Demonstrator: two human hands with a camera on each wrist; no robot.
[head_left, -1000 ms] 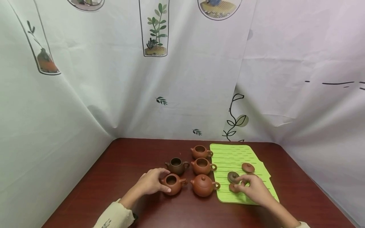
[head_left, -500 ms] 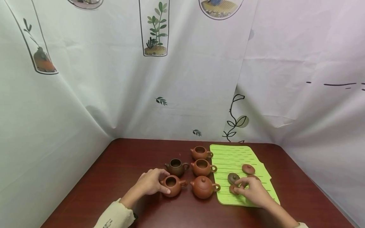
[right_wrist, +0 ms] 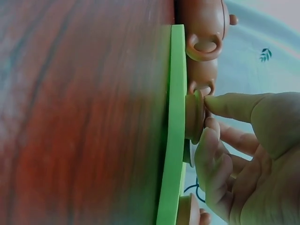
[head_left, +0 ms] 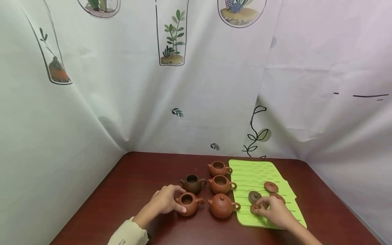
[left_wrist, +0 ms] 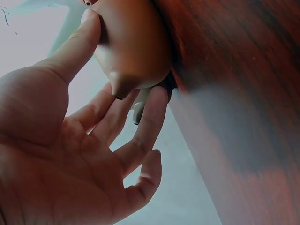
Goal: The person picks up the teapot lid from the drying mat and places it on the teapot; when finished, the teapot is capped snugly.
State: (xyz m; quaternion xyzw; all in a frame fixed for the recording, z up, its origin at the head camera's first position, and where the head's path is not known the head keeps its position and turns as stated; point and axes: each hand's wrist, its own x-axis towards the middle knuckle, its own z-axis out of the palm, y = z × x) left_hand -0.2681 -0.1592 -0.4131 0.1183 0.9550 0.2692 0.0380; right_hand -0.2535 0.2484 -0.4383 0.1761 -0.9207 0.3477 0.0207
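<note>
One lidless teapot (head_left: 191, 208) stands on the table (head_left: 147, 173) left of the green mat (head_left: 246, 172), gripped by the left hand (head_left: 165, 200); the right hand (head_left: 274, 210) pinches a small lid (head_left: 253, 209) near the mat's near-left corner. Too slight a pinch could drop the lid. Spout (left_wrist: 121, 86) toward the table's left edge; long axis, spout to handle (head_left: 200, 200), roughly parallel to its back edge.
</note>
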